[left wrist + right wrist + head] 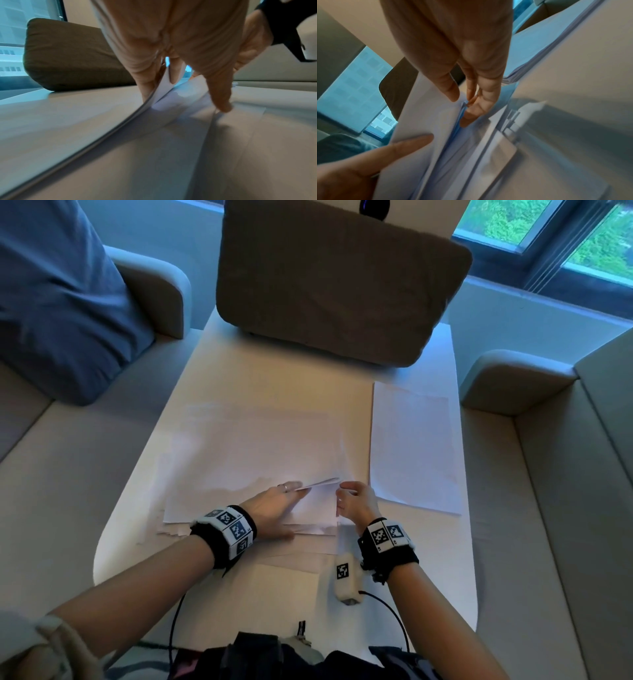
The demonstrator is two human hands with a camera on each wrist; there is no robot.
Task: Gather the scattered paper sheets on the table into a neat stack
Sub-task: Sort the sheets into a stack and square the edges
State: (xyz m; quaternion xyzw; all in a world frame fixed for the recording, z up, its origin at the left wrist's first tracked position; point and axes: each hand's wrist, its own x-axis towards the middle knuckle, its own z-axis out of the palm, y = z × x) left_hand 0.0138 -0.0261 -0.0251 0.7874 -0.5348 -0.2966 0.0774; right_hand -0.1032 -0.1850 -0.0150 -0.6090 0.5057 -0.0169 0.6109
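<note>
Paper sheets: loose overlapping pile mid-surface; our left hand pinches a lifted corner.
Right hand: fingers curled, pinching that corner too.
Advice: we lift together, then square edges.
Stray sheet: right, apart.

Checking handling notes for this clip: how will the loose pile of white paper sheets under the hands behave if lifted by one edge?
Probably floppy: the loose pile of white paper sheets already curves up at the left hand. Its edges lie staggered, so sheets likely slide apart.
</note>
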